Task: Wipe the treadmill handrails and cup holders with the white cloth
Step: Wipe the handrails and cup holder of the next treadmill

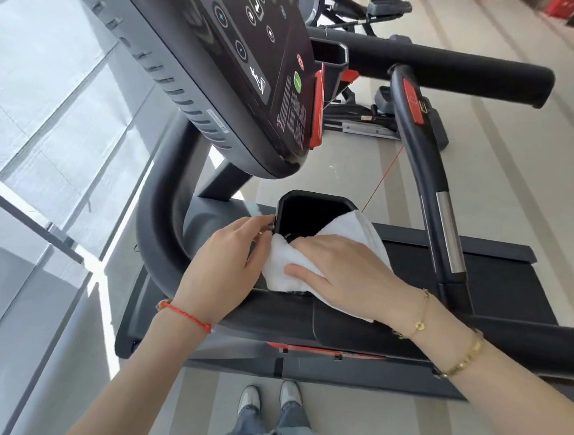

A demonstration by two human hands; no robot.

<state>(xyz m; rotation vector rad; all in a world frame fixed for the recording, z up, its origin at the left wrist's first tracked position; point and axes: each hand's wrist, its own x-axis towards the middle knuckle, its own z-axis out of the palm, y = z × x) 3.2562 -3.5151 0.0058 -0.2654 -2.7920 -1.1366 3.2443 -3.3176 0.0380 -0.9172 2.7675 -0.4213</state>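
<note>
A black cup holder [314,204] sits below the treadmill console. The white cloth [353,227] is draped over its near right rim. My right hand [343,273] grips the cloth, thumb on top and fingertips curled down into the holder's near edge. My left hand [227,264] holds the holder's left rim with curled fingertips, touching the cloth's left corner. The near black handrail [390,332] runs under both hands. A second cup holder [329,54] and the far handrail [462,71] lie beyond the console.
The console [249,63] with its buttons hangs just above the hands. A curved grip bar [432,180] with a chrome sensor and red tab stands to the right. The treadmill deck [500,278] lies below. Window panes [45,129] line the left. My shoes [271,398] stand on the floor.
</note>
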